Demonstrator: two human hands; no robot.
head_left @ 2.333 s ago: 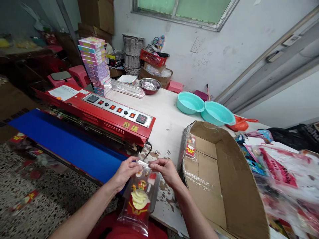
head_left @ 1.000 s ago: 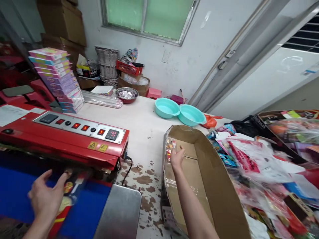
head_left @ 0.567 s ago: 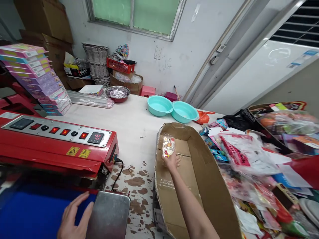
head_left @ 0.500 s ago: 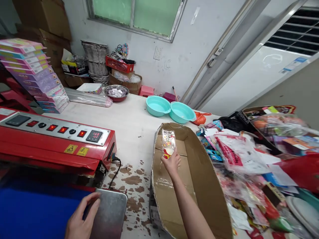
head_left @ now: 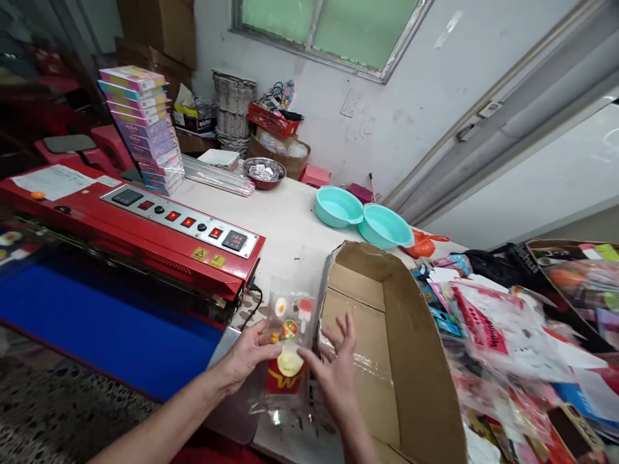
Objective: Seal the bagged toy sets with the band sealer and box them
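I hold a clear plastic bag [head_left: 289,335] with small toy food pieces and a red printed card inside, upright in front of me over the table's near edge. My left hand [head_left: 249,356] grips its left side, thumb on the front. My right hand [head_left: 335,374] touches the bag's right edge with the thumb while the other fingers are spread apart. The bag sits between the red sealing machine [head_left: 145,233] with its blue conveyor belt [head_left: 101,322] on my left and an open cardboard box [head_left: 387,348] on my right.
Two teal basins [head_left: 362,216] and a metal bowl [head_left: 264,172] stand further back on the white table [head_left: 285,225]. A stack of coloured boxes [head_left: 145,129] rises behind the machine. Loose packaged toys in plastic [head_left: 507,335] pile up at the right.
My right hand took a bag out of the cardboard box and brought it to the front. My left hand left the belt's metal plate and now grips that bag. The view swung back left.
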